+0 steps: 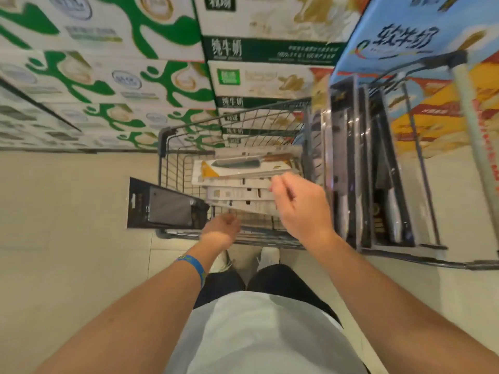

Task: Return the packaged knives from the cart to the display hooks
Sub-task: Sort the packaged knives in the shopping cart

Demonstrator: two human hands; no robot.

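While the left hand (221, 229) carries one dark knife pack (164, 205), the right hand (299, 209) hovers at the handle end of the white stack (237, 194).
Inside the cart (163, 141) the white-carded packaged knives lie flat, with their long axes running from the left rim to the right rim. The top knife (243, 168) has its wooden handle toward the right rim. Directly over that end, the right hand is the nearer one; its fingers are loosely curled and, as far as the blur shows, hold nothing. At the near left corner the left hand seems to grip the dark knife pack by one end, its fingers hidden, and the pack juts out across the left rim. Further dark packs (351, 157) stand on edge beyond the right rim.
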